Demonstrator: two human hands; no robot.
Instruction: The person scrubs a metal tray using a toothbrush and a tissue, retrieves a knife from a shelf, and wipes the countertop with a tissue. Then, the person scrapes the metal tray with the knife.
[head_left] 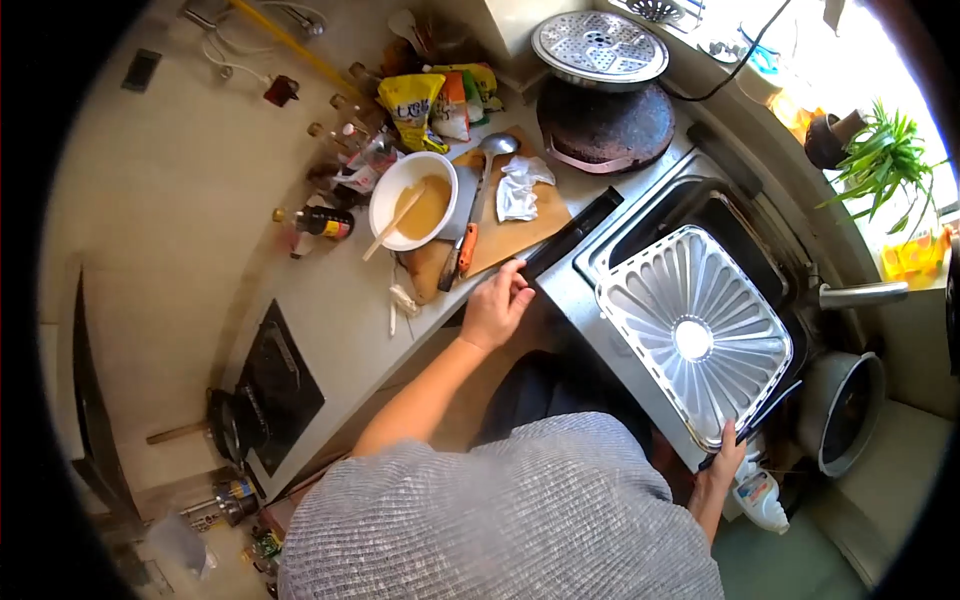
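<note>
My right hand (720,474) grips the near corner of a shiny rectangular metal tray (655,345) with radiating ridges. The tray lies over the sink (715,215), covering part of the basin. My left hand (494,308) is at the counter's front edge, fingers curled, by the end of a long black bar (575,236); whether they hold anything is hidden. Just beyond it, a cleaver (466,205), an orange-handled tool (468,248) and a ladle (497,146) lie across the wooden cutting board (520,235). A crumpled white cloth (520,190) lies there too.
A white bowl (376,205) of tan liquid with chopsticks stands left of the board, near bottles and yellow bags (410,110). Behind are a dark pan (605,125) and a perforated steamer plate (600,48). A pot (850,415) and spray bottle (760,498) are right.
</note>
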